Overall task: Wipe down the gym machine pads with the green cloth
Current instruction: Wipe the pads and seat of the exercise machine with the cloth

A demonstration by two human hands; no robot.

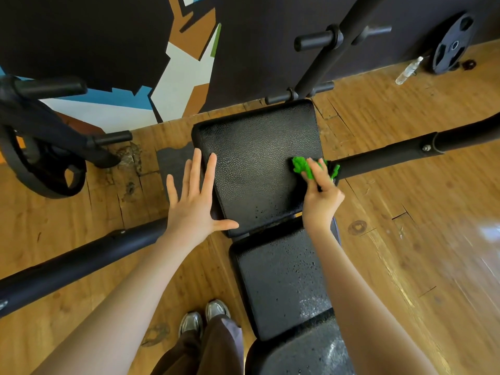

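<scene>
Shoes [203, 319] stand nearest on the wood floor [405, 239], left of the bench's near pad [281, 280]. On the far pad [257, 163], the left hand [193, 204] lies flat at the left edge, fingers straight and spread. The right hand [320, 193] grips the green cloth [301, 166] against the pad's right edge. Farther right, a bottle [408, 70] and weight plate [453, 44] lean by the wall.

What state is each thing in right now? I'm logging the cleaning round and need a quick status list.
Green cloth: bunched, pressed on the upper pad's right edge.
Right hand: gripping the cloth.
Left hand: open, fingers spread, at the upper pad's left edge.
Upper pad: speckled with droplets near its lower edge.
Lower pad: droplets all over.
Water bottle: leaning by the wall.
Weight plate: propped against the wall.
</scene>
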